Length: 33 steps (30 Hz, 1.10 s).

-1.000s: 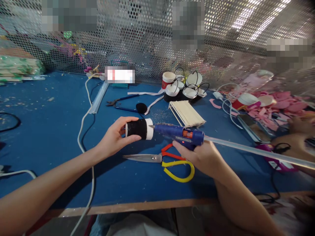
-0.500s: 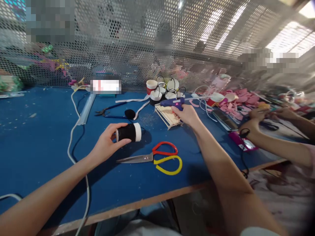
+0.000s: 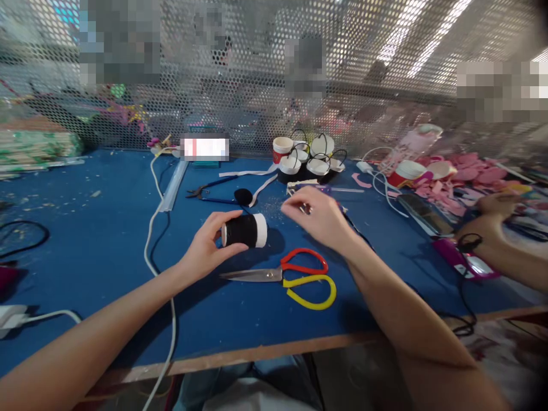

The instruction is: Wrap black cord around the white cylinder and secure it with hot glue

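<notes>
My left hand (image 3: 214, 240) is wrapped round a small cup (image 3: 242, 231) with a black body and a white rim, lying on its side just above the blue table. To its right, my right hand (image 3: 314, 214) is off the glue gun (image 3: 323, 189), with its fingers curled and bent inward; whether anything is between them cannot be made out. The glue gun rests behind that hand, mostly hidden by it. Scissors (image 3: 274, 275) with one red and one yellow handle lie in front of both hands.
Behind stand several white cups (image 3: 318, 166) with black cords. Pliers (image 3: 214, 189), a black oval piece (image 3: 243, 197) and white strips lie left of them. A white cable (image 3: 149, 245) crosses the left side. Right are a phone (image 3: 423, 214), pink pieces (image 3: 462, 182) and another person's hand.
My right hand has let go of the glue gun and come nearer the cup. The view has turned, so the table's things appear further right. My left hand still holds the cup.
</notes>
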Each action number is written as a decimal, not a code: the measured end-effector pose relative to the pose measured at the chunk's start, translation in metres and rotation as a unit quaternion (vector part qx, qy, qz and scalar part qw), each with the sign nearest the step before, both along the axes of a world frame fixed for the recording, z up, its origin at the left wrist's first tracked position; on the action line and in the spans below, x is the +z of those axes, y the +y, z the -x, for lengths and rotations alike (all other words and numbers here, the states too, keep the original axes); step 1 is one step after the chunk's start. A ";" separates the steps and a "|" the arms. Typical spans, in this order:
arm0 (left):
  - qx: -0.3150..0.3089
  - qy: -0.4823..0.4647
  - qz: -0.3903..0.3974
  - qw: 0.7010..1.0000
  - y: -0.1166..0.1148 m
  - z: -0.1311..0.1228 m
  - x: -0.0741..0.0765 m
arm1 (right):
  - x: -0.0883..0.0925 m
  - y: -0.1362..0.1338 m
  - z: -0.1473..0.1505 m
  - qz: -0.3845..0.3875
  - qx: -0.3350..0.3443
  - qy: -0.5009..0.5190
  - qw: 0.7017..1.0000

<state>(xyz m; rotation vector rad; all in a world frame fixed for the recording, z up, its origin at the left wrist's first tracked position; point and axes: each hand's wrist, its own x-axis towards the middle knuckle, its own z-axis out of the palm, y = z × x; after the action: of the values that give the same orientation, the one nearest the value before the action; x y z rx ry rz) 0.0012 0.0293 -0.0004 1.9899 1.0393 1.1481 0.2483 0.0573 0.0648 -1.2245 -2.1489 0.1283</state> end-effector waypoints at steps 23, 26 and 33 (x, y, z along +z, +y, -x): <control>-0.078 -0.118 0.206 0.968 -0.008 -0.008 0.006 | 0.002 -0.022 0.039 0.253 0.155 0.283 0.912; -0.094 -0.114 0.235 0.961 -0.008 -0.007 0.008 | 0.001 -0.017 0.036 0.254 0.140 0.308 0.906; -0.083 -0.045 0.170 0.981 -0.012 -0.009 0.011 | -0.012 -0.006 0.035 0.239 0.105 0.329 0.908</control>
<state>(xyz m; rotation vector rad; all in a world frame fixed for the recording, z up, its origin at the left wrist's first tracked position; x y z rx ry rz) 0.0104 0.0168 0.0108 1.7031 0.9329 0.8940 0.2135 0.0517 0.0526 -0.9897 -1.6685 1.0590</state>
